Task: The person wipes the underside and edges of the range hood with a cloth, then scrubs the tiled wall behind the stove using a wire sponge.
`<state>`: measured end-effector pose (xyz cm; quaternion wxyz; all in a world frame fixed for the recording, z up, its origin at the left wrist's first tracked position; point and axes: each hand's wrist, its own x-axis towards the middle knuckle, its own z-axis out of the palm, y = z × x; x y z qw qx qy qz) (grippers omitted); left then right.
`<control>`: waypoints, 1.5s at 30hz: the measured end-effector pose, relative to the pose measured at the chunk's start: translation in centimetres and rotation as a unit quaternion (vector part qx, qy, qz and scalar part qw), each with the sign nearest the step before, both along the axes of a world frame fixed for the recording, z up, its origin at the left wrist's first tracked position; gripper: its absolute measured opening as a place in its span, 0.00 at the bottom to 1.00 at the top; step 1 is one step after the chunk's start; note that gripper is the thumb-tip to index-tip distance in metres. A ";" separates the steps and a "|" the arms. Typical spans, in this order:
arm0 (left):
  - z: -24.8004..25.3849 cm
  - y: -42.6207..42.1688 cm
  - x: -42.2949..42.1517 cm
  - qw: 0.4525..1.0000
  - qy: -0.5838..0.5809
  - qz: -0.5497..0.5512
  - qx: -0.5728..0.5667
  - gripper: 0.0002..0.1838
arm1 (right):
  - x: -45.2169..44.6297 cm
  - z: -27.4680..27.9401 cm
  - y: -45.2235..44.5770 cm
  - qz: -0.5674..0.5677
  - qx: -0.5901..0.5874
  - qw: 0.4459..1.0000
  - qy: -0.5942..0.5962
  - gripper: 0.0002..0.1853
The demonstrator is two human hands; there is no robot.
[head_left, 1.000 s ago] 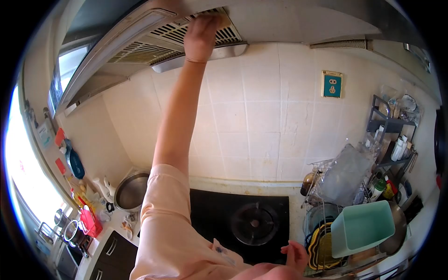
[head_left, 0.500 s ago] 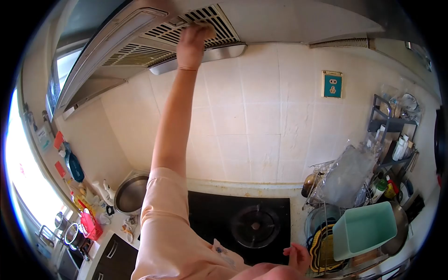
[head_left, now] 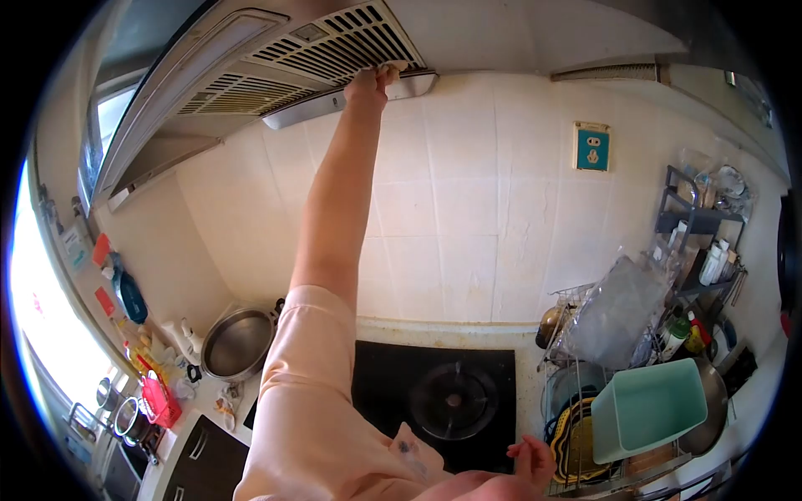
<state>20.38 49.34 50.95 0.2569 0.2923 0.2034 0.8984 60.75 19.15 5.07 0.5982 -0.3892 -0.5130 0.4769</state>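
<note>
Holding one cloth: left hand | two grilles | right hand: grip unclear

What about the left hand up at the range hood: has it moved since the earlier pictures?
Yes. Against the slotted grille, the left hand has shifted from across the slats to the edge nearest the tiled wall.

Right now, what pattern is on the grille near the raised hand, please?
The grille has rows of dark slots, seen in the head view.
</note>
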 end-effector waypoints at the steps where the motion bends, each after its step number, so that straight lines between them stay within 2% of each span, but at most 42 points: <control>1: 0.6 -1.6 0.6 0.998 -0.035 -0.046 0.031 0.06 | -0.1 -0.2 -0.2 -0.003 -0.004 1.000 0.000 0.11; 2: 0.7 -2.3 0.7 0.995 -0.033 -0.067 0.061 0.10 | -0.1 -0.3 -0.3 -0.005 -0.008 1.000 -0.001 0.11; 5: 0.8 -4.3 -0.1 0.989 0.047 -0.076 0.115 0.08 | -0.2 -0.1 0.0 -0.006 -0.016 1.000 -0.016 0.09; 6: 1.4 -5.5 0.2 0.993 0.031 -0.066 0.093 0.12 | -0.2 0.2 0.1 -0.006 -0.019 1.000 -0.024 0.08; 12: 1.7 -14.3 3.0 0.977 0.126 -0.110 0.134 0.10 | -0.4 1.7 -0.2 0.036 0.011 0.999 -0.011 0.08; 15: 1.6 -14.6 4.0 0.970 0.119 0.005 0.212 0.10 | -0.5 1.0 0.0 0.042 -0.014 0.999 -0.003 0.08; 16: 1.4 -13.9 3.5 0.946 0.213 0.084 0.231 0.10 | -0.6 0.7 0.1 0.043 -0.019 0.999 -0.002 0.08; 18: 0.6 -11.5 2.5 0.853 0.387 0.236 0.258 0.10 | -0.6 0.3 0.2 0.040 -0.029 0.999 -0.002 0.08; 19: 0.4 -10.5 3.9 0.827 0.337 0.383 0.235 0.09 | -0.7 0.3 0.4 0.042 -0.032 0.999 -0.001 0.08; 21: -0.1 -8.3 7.8 0.717 0.214 0.641 0.174 0.09 | -0.7 0.5 0.5 0.041 -0.038 0.998 0.004 0.08; 25: -0.4 -7.0 9.0 0.677 0.210 0.677 0.199 0.07 | -0.4 -0.2 1.2 0.010 -0.043 0.999 0.006 0.08; 29: -1.9 -3.6 6.3 0.644 0.307 0.689 0.125 0.08 | 0.2 -1.2 2.0 0.024 -0.037 0.999 -0.016 0.10; 30: -2.3 -3.5 6.2 0.652 0.315 0.682 0.100 0.07 | 0.3 -1.0 2.0 0.031 -0.030 0.999 -0.032 0.11; 33: -3.7 -1.7 4.0 0.616 0.412 0.670 0.033 0.07 | 0.0 -0.7 1.8 0.026 -0.034 0.999 -0.033 0.12; 34: -3.9 -1.0 3.6 0.642 0.422 0.641 -0.001 0.08 | -0.3 -0.9 2.0 0.014 -0.052 0.998 -0.021 0.10; 37: -3.8 -0.3 3.2 0.700 0.401 0.591 -0.004 0.03 | -0.9 -1.6 2.1 -0.016 -0.084 0.996 0.000 0.07; 39: -2.9 -0.3 4.0 0.855 0.304 0.408 0.100 0.02 | -1.1 -1.1 1.9 -0.020 -0.069 0.997 -0.001 0.07; 40: -2.4 -1.0 4.7 0.908 0.247 0.304 0.148 0.03 | -1.1 -1.2 1.8 -0.016 -0.062 0.998 0.002 0.07; 43: -1.0 -6.0 6.7 0.939 0.179 0.135 0.262 0.05 | -0.8 -1.0 1.3 -0.007 -0.048 0.999 -0.006 0.07; 45: -0.6 -9.3 8.3 0.913 0.202 0.158 0.317 0.05 | -0.7 0.2 0.8 -0.008 -0.044 0.998 -0.033 0.08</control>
